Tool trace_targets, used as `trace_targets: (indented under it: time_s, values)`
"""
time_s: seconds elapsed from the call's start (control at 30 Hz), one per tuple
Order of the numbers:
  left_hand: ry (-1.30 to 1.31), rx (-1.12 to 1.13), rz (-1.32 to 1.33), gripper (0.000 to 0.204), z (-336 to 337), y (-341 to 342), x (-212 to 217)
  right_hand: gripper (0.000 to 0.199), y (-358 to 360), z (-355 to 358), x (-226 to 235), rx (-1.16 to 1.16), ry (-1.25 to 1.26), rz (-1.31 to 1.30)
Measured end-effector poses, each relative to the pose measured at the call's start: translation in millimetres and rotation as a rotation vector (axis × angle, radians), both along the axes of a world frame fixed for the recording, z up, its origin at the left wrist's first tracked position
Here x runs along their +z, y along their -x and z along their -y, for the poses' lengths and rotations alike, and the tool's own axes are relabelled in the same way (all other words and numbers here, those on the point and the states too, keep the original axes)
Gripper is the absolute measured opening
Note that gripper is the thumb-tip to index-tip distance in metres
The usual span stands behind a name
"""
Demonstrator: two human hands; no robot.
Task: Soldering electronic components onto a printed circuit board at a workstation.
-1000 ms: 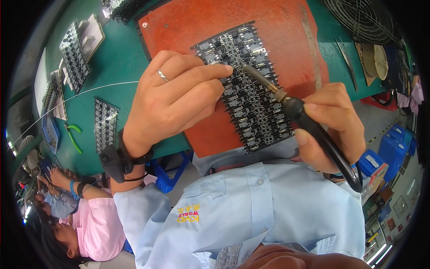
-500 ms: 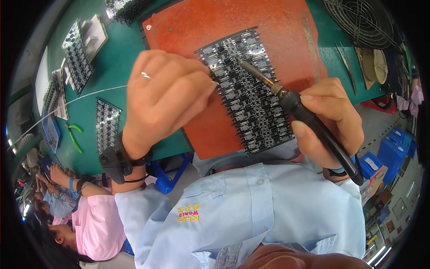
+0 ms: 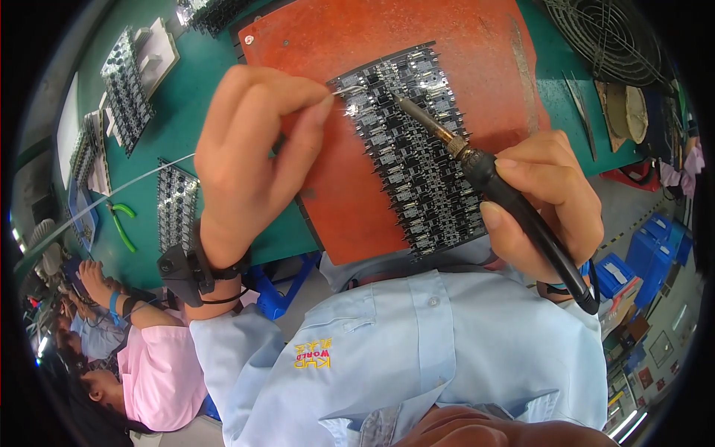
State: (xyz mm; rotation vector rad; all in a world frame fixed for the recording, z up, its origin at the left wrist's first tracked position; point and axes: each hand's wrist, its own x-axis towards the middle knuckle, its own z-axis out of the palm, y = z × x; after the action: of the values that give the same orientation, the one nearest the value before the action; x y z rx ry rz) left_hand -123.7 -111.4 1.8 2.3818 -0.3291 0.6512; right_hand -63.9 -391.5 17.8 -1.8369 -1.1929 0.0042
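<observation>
A black panel of small circuit boards lies on an orange-red mat. Thumb and forefinger of my left hand are pinched on a thin solder wire, whose short end pokes out over the panel's upper left. The rest of the wire trails off to the left behind the hand. My right hand is closed round the black handle of a soldering iron. Its metal tip points at the upper middle of the panel; whether it touches I cannot tell.
Left on the green table lie another board panel, green-handled cutters and stacked boards. Tweezers, a round fan guard and a reel stand at the right. A co-worker's arm is at lower left.
My left hand has moved slightly left and turned, so the pinched fingertips and the wire end now show by the panel. The iron stays nearly still, its tip over the same area.
</observation>
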Motion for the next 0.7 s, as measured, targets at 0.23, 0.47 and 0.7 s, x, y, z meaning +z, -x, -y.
trace_targets:
  time_s: [0.23,0.47,0.7]
  values:
    - [-0.155,-0.101,-0.121,0.015,8.0,-2.9,2.7,0.036,1.4,0.3,-2.5,0.001,-0.005,0.028]
    - [-0.098,-0.164,-0.095,0.015,9.5,-11.9,-2.1,0.037,-0.4,0.6,-4.4,0.006,-0.019,0.019]
    - [-0.118,-0.190,-0.132,0.016,9.4,-16.3,0.3,0.037,0.2,0.4,-3.1,0.000,-0.009,0.015]
